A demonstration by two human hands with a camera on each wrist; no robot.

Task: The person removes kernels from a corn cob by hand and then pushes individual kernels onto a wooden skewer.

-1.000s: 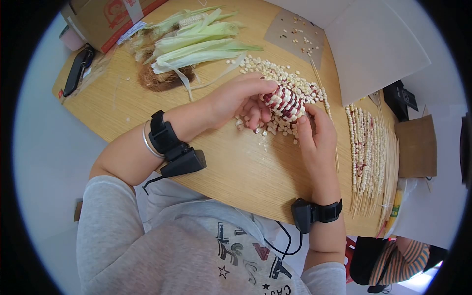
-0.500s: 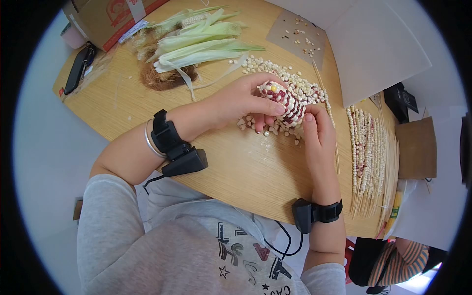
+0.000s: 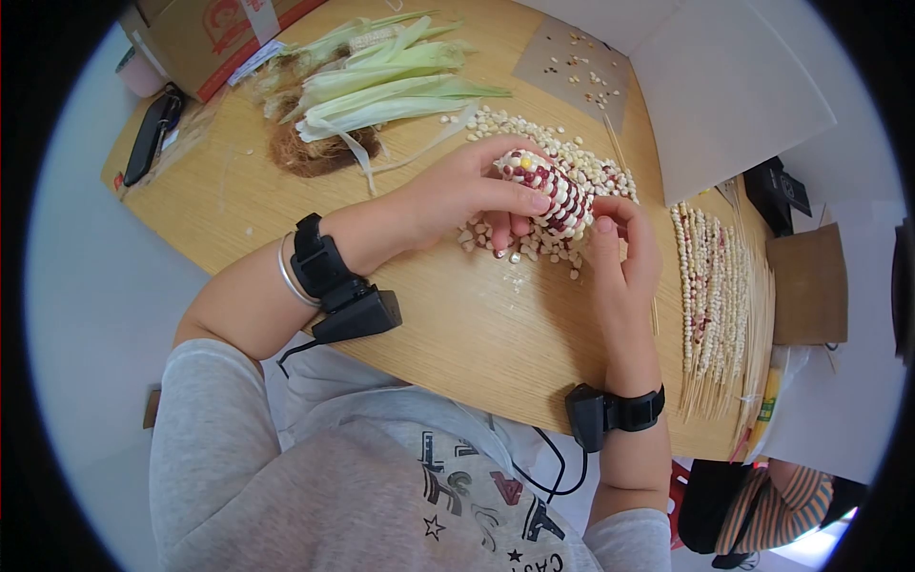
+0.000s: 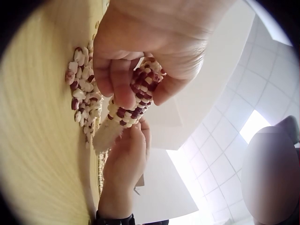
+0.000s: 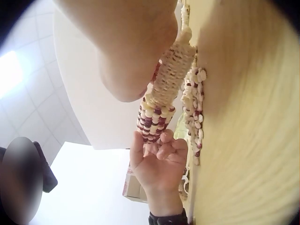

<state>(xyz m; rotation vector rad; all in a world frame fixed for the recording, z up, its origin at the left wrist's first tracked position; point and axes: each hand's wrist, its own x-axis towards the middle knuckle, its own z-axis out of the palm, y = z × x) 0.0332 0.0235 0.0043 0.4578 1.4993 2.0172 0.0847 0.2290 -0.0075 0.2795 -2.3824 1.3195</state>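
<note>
My left hand holds a corn cob with white and dark red kernels, thumb across its side. In the left wrist view, fingers and thumb of the left hand wrap the kernelled part of the cob. The cob's lower end is bare. At the edge of the kernels is my right hand, its fingers bent and thumb close to the cob. The right wrist view shows the stripped section beside the right hand. Loose kernels lie beneath and behind the cob.
Corn husks and brown silk lie at the back left near a cardboard box. Strung kernels on sticks lie at the right. A grey sheet with scattered kernels is at the back.
The left hand has shifted its grip and turned the cob, bringing a yellow kernel into view. The right thumb and fingers have moved slightly to the right.
</note>
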